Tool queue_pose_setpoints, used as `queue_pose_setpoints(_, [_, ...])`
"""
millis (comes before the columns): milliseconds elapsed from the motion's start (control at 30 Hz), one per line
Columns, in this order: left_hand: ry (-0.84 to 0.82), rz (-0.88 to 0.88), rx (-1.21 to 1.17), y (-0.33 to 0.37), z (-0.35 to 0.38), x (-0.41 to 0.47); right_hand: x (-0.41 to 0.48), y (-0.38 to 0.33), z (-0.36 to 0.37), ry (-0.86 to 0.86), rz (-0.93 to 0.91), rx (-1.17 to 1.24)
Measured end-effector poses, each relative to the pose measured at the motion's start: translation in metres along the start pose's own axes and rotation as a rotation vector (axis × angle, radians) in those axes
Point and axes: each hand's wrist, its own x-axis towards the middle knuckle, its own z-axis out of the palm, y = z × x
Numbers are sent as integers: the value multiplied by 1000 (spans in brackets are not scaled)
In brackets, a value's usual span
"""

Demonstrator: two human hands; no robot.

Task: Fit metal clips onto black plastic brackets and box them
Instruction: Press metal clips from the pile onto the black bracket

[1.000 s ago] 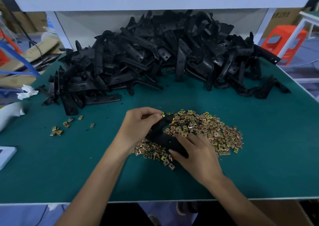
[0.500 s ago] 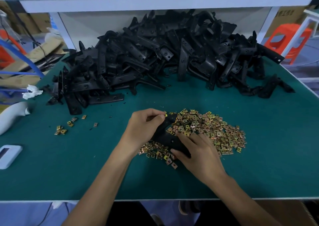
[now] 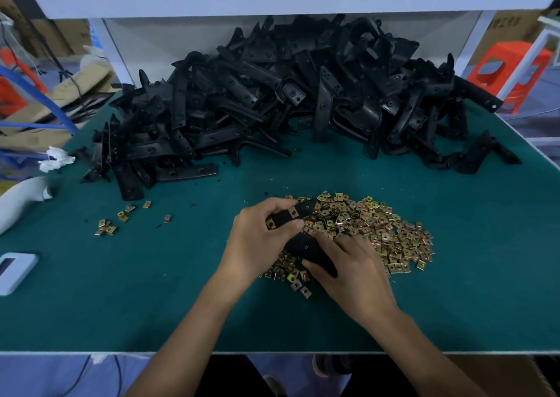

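Head view, bracket [image 3: 304, 246]: held just over the clip pile [image 3: 378, 230], long axis running near-right to far.
left hand [image 3: 257, 242]: grip clamped on the far end.
right hand [image 3: 354, 272]: grip pinching the near end, and it's closer to the loose clips.

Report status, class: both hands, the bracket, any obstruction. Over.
Left hand grips bracket top, right hand its lower end. Two clips on it. Loose clip pile underneath; bracket heap behind, apart.
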Motion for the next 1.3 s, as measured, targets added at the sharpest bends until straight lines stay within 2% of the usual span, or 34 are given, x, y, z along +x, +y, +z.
queue_pose_setpoints(267, [-24,80,99,7,-7,-6,0,-1,-2,9,50,41])
queue_pose_setpoints(433, [104,106,116,8,-14,-9,-1,-1,-3,39,121,47])
queue_pose_setpoints(600, [124,145,95,10,-7,-9,-2,2,-2,57,131,58])
queue_pose_setpoints(1133, [112,110,62,9,-3,-12,-3,3,-3,80,139,86])
queue_pose_setpoints(1300, [105,153,84,9,-4,-14,-4,1,-4,78,171,114])
